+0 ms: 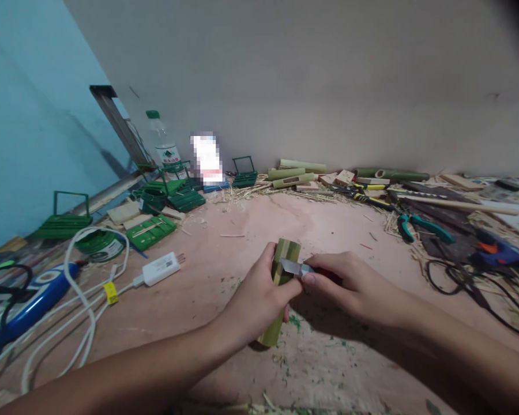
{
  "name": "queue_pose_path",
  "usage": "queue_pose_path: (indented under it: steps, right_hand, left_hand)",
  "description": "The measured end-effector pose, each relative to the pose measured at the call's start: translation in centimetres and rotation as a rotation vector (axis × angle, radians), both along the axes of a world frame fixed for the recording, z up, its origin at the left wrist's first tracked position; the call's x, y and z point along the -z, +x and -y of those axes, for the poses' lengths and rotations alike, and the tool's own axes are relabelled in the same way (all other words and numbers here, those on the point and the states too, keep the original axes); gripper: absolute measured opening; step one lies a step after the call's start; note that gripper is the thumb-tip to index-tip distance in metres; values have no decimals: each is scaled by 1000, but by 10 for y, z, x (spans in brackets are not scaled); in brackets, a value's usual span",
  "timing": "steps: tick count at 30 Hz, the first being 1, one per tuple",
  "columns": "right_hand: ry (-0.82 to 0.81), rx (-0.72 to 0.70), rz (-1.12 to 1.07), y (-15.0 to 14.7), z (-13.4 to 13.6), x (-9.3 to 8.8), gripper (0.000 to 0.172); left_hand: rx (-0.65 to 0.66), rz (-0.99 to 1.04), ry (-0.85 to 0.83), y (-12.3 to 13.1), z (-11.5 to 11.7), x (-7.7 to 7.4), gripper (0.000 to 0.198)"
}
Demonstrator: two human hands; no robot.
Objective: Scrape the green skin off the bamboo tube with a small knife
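My left hand (259,300) is wrapped round a short green bamboo tube (285,256), which stands tilted with its lower end on the wooden tabletop (225,276). My right hand (354,285) grips a small knife with a red handle; its metal blade (293,267) lies against the tube's side near the top, just above my left thumb. Green shavings are scattered on the table below the tube.
A white charger with cable (158,269) and a blue tool (34,300) lie left. Green bamboo pieces and frames (151,230), a water bottle (162,144) and bamboo tubes (294,173) line the back. Teal pliers (424,226), a glue gun (501,253) and black cords lie right.
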State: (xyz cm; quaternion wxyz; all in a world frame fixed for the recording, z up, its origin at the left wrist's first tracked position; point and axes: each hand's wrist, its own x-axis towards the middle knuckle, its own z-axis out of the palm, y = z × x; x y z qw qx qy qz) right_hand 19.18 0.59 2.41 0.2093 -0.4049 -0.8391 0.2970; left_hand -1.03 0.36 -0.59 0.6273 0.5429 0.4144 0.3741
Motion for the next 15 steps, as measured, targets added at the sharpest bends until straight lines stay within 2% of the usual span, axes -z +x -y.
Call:
queue_pose_path:
  steps: [7,15]
  right_hand:
    - [12,57,-10,3,0,1,38]
    - [40,67,-3,3,-3,-6,37]
  left_hand:
    - [21,-88,11,0,8,0,26]
    - [9,-112,27,0,10,-4,26]
